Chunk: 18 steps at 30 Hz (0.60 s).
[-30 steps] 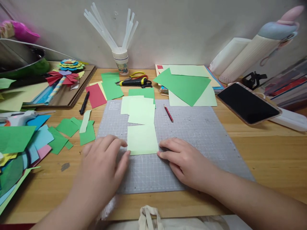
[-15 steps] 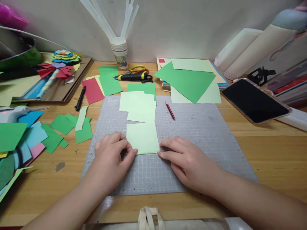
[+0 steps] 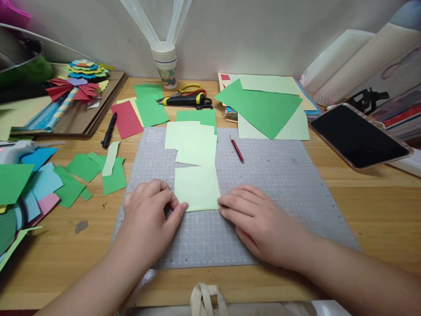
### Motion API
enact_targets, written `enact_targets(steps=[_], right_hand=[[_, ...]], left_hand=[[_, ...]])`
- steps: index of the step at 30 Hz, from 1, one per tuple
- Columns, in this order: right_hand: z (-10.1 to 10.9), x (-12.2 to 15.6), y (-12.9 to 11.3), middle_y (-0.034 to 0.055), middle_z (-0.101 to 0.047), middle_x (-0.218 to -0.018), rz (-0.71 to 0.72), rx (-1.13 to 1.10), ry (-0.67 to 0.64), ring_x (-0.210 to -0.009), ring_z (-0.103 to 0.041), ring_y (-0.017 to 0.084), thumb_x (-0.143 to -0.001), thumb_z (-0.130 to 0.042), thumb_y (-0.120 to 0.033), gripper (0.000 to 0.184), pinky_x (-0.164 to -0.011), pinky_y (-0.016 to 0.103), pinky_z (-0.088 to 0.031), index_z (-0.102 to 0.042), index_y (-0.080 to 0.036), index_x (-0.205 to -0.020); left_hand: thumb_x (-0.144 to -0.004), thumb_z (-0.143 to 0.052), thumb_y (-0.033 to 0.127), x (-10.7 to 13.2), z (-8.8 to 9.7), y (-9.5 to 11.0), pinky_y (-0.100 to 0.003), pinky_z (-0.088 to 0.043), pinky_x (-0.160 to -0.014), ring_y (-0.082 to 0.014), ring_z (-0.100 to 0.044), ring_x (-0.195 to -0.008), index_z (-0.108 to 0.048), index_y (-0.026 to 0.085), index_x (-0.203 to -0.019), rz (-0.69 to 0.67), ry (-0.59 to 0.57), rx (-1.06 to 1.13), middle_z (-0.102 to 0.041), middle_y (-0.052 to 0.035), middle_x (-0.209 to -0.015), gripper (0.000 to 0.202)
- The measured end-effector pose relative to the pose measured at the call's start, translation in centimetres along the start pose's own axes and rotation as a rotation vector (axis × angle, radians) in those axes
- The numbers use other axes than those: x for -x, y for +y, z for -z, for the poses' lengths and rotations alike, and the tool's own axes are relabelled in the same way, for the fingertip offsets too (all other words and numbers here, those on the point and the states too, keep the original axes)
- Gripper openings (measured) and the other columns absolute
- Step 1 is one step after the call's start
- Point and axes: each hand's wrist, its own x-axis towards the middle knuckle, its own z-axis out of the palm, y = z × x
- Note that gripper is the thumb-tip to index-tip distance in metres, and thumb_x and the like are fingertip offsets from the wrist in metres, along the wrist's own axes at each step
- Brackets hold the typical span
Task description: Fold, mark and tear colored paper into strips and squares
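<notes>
A pale green square of paper lies on the grey cutting mat, its near edge slightly curled or folded. My left hand pinches its lower left corner between thumb and curled fingers. At the lower right corner, my right hand grips the edge, fingers pressed together and the fingertips partly hidden. Just beyond the square lie more pale green pieces, overlapping, with a darker green sheet under them. A red pencil rests on the mat to their right.
Green scraps and a black pen lie left. Behind are a black-yellow cutter, scissors and stacked paper cups holding straws. A phone and a paper stack topped by a green sheet sit right.
The view has shifted slightly. My right hand's fingers have drawn closer together at the paper's lower right corner. My left hand keeps its pinch on the left corner.
</notes>
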Motion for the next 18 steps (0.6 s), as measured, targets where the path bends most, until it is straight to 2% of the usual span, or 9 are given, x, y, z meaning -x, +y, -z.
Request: enact_targets(steps=[4,10,18], right_hand=[[0.05,-0.06,0.00,0.0132,-0.070,-0.103,-0.002,-0.039,0.047,-0.099,-0.060,0.023,-0.085,-0.046,-0.003,0.026,-0.094,0.043,-0.048,-0.069,-0.009,-0.095],[-0.20,0.02,0.00,0.0134,-0.069,-0.104,0.022,-0.008,0.026,-0.098,-0.060,0.023,-0.088,-0.044,-0.005,0.039,-0.094,0.044,-0.049,-0.061,-0.007,-0.123],[-0.61,0.08,0.00,0.0115,-0.068,-0.100,0.039,0.028,-0.031,-0.095,-0.057,0.023,-0.090,-0.044,-0.008,0.037,-0.100,0.047,-0.044,-0.064,-0.007,-0.121]], left_hand=[[-0.085,-0.055,0.038,-0.05,0.03,0.15,-0.041,-0.029,-0.081,-0.0225,-0.049,-0.088,-0.057,0.021,-0.068,0.038,-0.006,0.001,-0.057,-0.0012,-0.086,0.024],[-0.084,-0.057,0.038,-0.17,-0.02,0.30,-0.042,-0.029,-0.082,-0.0226,-0.049,-0.088,-0.057,0.022,-0.067,0.057,-0.013,0.018,-0.056,-0.0007,-0.085,0.023],[-0.083,-0.058,0.039,-0.21,0.01,0.30,-0.041,-0.028,-0.081,-0.0229,-0.049,-0.088,-0.058,0.022,-0.067,0.069,-0.020,0.033,-0.056,-0.0007,-0.086,0.023]])
